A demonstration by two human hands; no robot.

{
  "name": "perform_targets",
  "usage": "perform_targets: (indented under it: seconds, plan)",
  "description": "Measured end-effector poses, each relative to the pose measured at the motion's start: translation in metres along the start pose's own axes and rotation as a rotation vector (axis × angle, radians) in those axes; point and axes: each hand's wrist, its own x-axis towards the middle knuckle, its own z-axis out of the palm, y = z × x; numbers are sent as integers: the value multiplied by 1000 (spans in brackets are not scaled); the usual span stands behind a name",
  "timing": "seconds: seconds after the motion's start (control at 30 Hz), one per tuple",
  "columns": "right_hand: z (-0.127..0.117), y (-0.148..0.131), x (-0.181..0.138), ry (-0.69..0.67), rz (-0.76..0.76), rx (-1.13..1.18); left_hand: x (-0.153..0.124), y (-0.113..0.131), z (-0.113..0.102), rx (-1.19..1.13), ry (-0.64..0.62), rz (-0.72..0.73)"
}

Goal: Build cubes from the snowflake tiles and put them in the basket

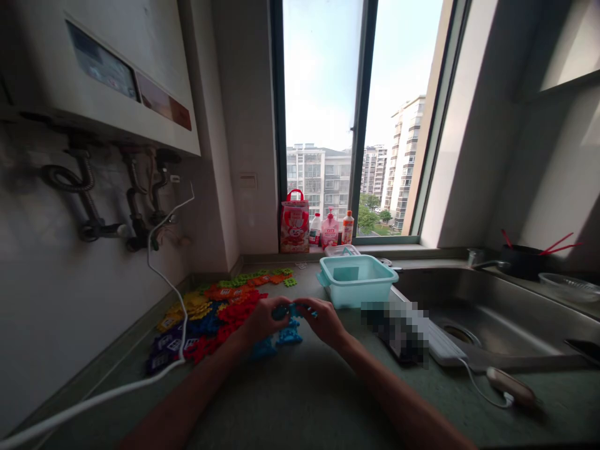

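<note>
Over the counter, my left hand (268,315) and my right hand (324,320) face each other with fingers closed in a pinch. Between them are light-blue notched plastic interlocking pieces (294,309), partly covered by the fingers. Whether these pieces are joined cannot be made out. Just below the hands, more blue interlocking pieces (289,336) show. Left of my left hand spreads a colour-grouped heap: red pieces (237,314), dark blue pieces (206,324), purple pieces (164,351), yellow pieces (193,305), orange pieces (227,292) and green pieces (250,277).
A teal plastic tub (360,294) stands beyond my right hand. Right of it lie a pixelated dark object (398,334), a white power strip (443,347) and the sink (506,325). A white cable (180,337) crosses the left side. Bottles (330,231) line the windowsill.
</note>
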Motion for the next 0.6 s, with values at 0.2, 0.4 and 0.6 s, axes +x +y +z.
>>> perform_targets:
  seconds: [0.2, 0.4, 0.6]
  plan:
    - [-7, 1, 4, -62, 64, -113, 3, -14, -11, -3, 162, -79]
    - [-12, 4, 0, -412, 113, -266, 7, -13, -9, 12, 266, -138]
    - [-11, -12, 0, -260, 36, -368, 5, -1, -3, -69, 284, -119]
